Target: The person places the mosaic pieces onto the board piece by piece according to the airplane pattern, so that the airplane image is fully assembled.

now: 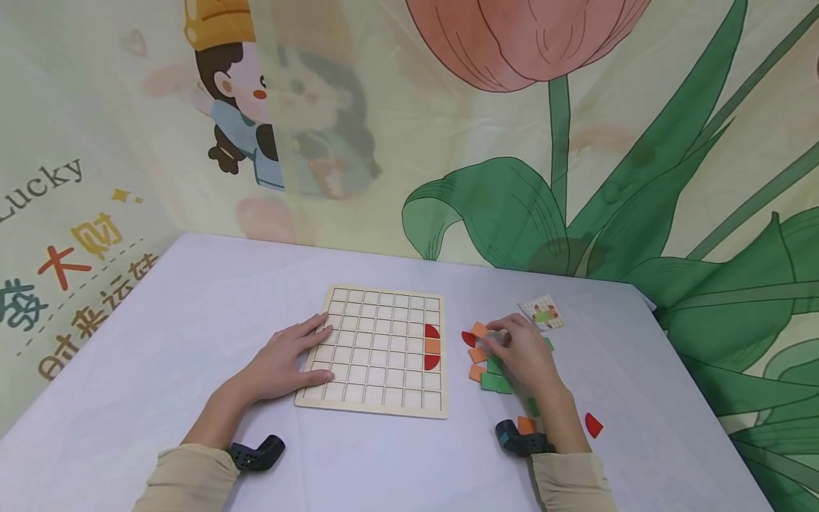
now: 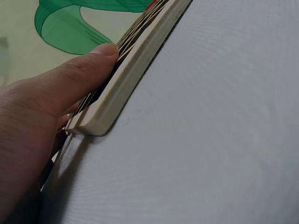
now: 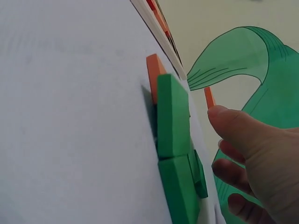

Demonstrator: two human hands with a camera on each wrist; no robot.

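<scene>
A wooden grid board (image 1: 371, 410) lies on the table. Two red quarter-round tiles (image 1: 431, 331) sit in its right column with an orange square tile (image 1: 432, 346) between them. My left hand (image 1: 281, 363) rests on the board's left edge, thumb and fingers spread over the rim; the thumb (image 2: 93, 63) shows on the edge in the left wrist view. Right of the board, my right hand (image 1: 526, 355) pinches another orange square tile (image 3: 210, 96) between thumb and fingers, above a loose pile of green tiles (image 1: 495, 383) and orange tiles (image 1: 476, 355).
A small pattern card (image 1: 542, 313) lies behind the right hand. One red tile (image 1: 469, 339) is beside the pile, and another red tile (image 1: 593, 425) lies farther right. An orange tile (image 1: 526, 425) is near the right wrist strap (image 1: 521, 439). White cloth (image 1: 384, 462) covers the table.
</scene>
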